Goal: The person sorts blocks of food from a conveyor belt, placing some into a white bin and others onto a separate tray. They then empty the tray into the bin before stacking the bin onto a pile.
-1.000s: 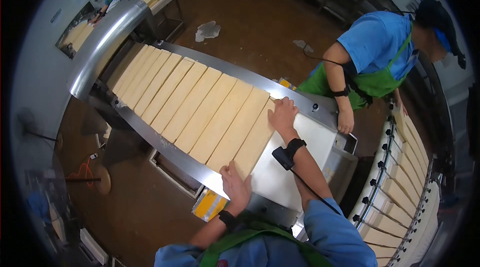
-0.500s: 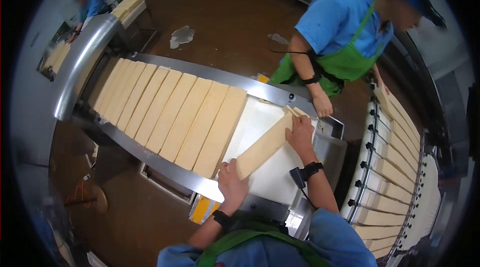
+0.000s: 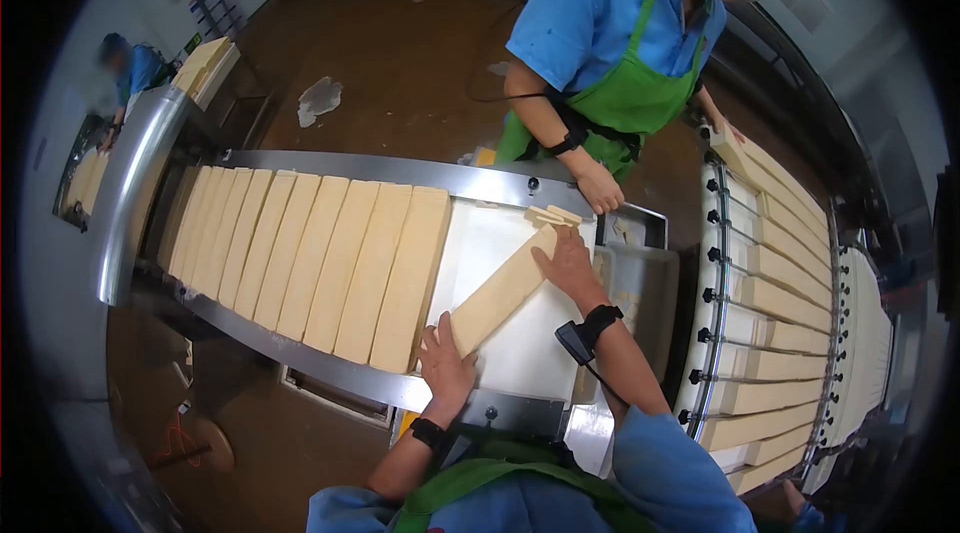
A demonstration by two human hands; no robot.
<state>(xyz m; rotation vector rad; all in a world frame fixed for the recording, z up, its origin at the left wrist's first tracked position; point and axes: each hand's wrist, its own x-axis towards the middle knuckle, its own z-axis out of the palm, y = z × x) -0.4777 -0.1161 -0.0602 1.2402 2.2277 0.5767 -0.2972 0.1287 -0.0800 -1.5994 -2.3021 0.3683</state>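
Observation:
A long pale dough slab (image 3: 503,291) lies slantwise on a white belt (image 3: 520,361), between my two hands. My left hand (image 3: 446,365) holds its near end, close to the last slab of the row. My right hand (image 3: 570,266) grips the far end, fingers curled over its side and top. Just beyond that end, several narrow dough strips (image 3: 553,217) lie loose on the belt. To the left, a row of similar slabs (image 3: 345,263) lies side by side across the conveyor.
Across the conveyor stands a co-worker in a green apron (image 3: 640,98), one hand (image 3: 598,187) by the conveyor's far corner. On my right, another conveyor (image 3: 712,333) carries more slabs. A grey bin (image 3: 650,313) sits between. A metal hood (image 3: 140,193) spans the left end.
My view has turned, so the row and both hands appear further left. My hands keep hold of the slab. More of the loose strips show at its far end. The co-worker leans closer.

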